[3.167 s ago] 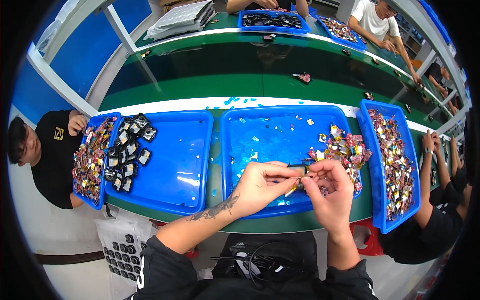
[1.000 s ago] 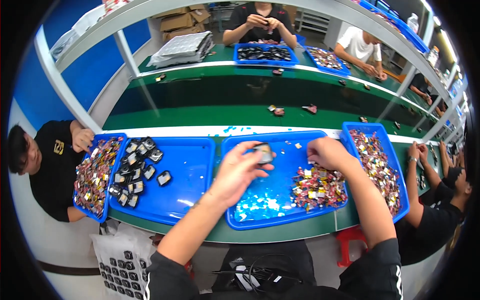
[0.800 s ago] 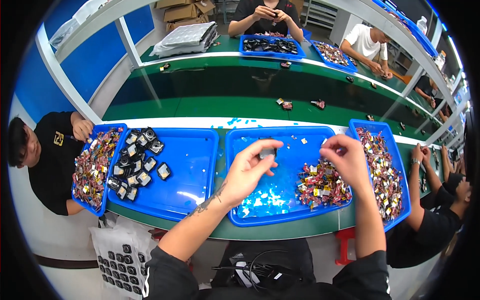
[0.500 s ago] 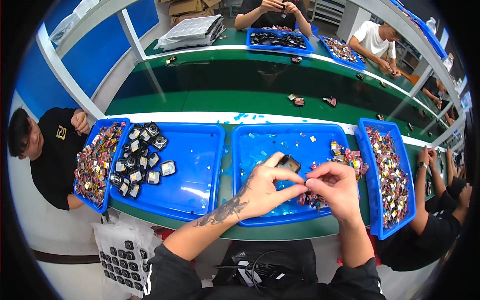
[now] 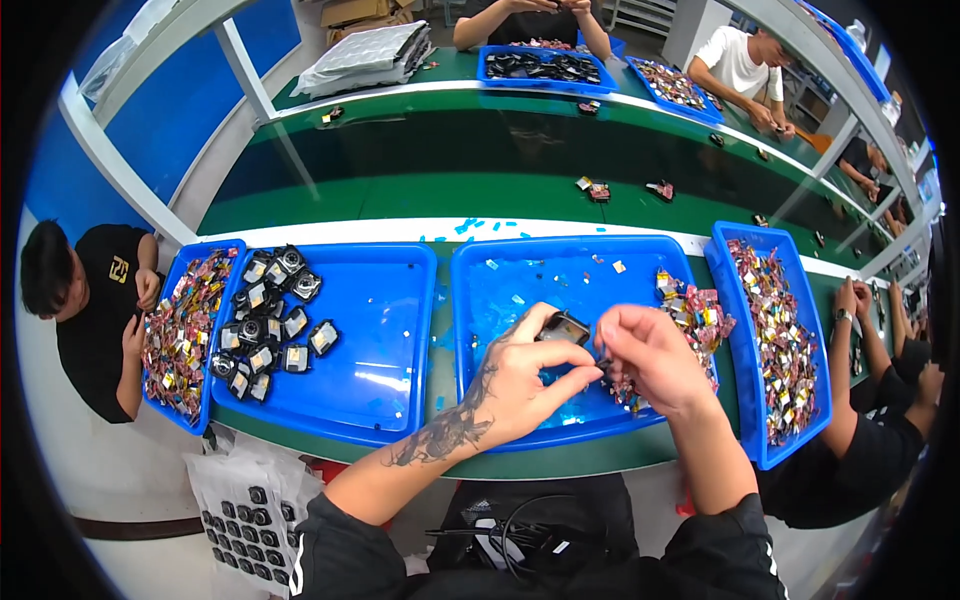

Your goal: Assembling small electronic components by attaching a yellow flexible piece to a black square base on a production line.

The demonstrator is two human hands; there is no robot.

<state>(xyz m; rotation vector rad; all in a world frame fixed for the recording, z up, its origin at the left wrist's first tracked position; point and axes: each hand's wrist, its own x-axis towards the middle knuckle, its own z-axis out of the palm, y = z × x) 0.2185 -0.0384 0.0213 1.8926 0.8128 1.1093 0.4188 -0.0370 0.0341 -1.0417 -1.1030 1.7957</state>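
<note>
My left hand [image 5: 528,378] holds a small black square camera housing [image 5: 566,330] between its curled fingers, over the right-middle blue tray [image 5: 475,345]. The thumb and forefinger of that hand come together at a small dark bit, too small to name. Close beside these fingertips, my right hand [image 5: 652,358] has its fingers pinched together; what they hold, if anything, is hidden. A heap of small reddish circuit boards with yellow and white parts [image 5: 697,315] lies partly under the right hand. Blue film scraps [image 5: 492,265] are scattered in the same tray.
Left of it, another blue tray [image 5: 350,400] carries several black camera housings [image 5: 262,330]. Bins of small circuit boards stand at far left [image 5: 185,335] and right [image 5: 775,350]. Beyond runs a green conveyor [image 5: 400,190] with loose parts. Co-workers sit around.
My right hand has lifted slightly and drawn away from the left fingertips. The housing in my left hand is tilted more into view. The whole view has shifted a little.
</note>
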